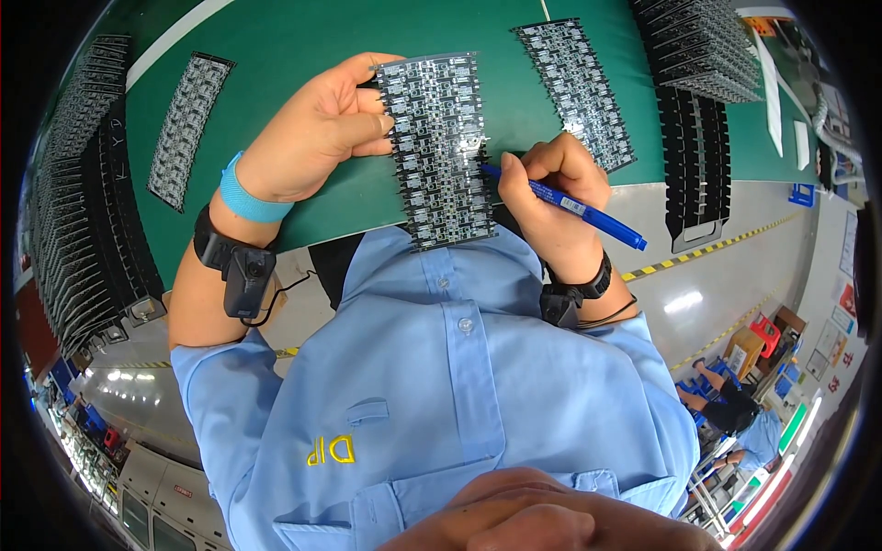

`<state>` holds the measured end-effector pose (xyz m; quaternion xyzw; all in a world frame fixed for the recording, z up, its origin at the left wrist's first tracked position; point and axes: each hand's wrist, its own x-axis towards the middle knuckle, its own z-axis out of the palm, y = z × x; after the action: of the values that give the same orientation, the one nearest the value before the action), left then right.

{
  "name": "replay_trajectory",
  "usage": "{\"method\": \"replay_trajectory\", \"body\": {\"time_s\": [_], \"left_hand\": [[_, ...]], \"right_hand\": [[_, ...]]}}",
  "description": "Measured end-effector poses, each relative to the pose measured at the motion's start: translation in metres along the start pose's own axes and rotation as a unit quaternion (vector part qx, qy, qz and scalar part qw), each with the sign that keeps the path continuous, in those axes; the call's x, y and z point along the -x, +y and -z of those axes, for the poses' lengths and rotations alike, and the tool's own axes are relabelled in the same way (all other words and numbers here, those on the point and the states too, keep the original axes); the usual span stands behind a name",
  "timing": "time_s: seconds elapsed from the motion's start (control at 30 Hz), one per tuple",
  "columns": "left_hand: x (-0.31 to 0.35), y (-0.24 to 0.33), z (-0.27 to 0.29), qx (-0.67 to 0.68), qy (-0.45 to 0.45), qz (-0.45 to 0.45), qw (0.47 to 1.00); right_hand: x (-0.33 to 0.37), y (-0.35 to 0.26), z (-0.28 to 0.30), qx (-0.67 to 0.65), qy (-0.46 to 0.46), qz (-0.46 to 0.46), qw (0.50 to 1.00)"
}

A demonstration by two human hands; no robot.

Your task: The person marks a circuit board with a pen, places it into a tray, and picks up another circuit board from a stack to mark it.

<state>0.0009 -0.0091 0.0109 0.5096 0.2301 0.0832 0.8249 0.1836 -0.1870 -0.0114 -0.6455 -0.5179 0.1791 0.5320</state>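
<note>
One circuit board [432,151] at twelve o'clock, over the green desk [294,50], is held by its ten-o'clock edge in the left hand [317,127]; the right hand [553,225] grips a blue pen [571,205], tip near the board's three-o'clock edge.

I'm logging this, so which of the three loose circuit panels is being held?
The middle panel, its left edge in the left hand; the left panel and right panel lie on the green table.

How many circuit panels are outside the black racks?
3: one panel in the left hand, a second panel on the green table to the left, a third panel beyond the right hand. Others may be hidden.
</note>
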Motion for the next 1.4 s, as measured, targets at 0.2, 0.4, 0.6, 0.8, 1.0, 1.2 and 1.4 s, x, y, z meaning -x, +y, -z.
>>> {"method": "replay_trajectory", "body": {"time_s": [0.2,0.4,0.6,0.8,1.0,1.2,1.4], "left_hand": [[-0.001,-0.002,0.002,-0.008,-0.002,0.003,1.000],[-0.001,-0.004,0.005,-0.010,-0.002,0.006,1.000],[-0.001,-0.004,0.005,0.002,-0.016,0.013,1.000],[0.000,-0.002,0.000,-0.001,-0.003,0.018,1.000],[-0.001,-0.004,0.001,0.007,-0.018,0.007,1.000],[-0.001,-0.004,0.004,-0.003,-0.026,0.006,1.000],[0.000,-0.002,0.001,-0.004,-0.015,0.007,1.000]], "right_hand": [[0.000,-0.001,0.000,0.005,0.001,0.002,1.000],[0.000,-0.003,0.001,-0.091,0.023,-0.030,0.995],[-0.003,-0.007,0.001,-0.132,0.058,-0.054,0.988],[-0.005,-0.004,0.000,-0.039,0.010,-0.014,0.999],[-0.004,0.000,-0.002,-0.048,0.010,-0.029,0.998],[-0.005,0.003,-0.004,-0.044,0.010,-0.013,0.999],[-0.006,0.002,-0.005,-0.030,0.007,-0.002,1.000]]}}
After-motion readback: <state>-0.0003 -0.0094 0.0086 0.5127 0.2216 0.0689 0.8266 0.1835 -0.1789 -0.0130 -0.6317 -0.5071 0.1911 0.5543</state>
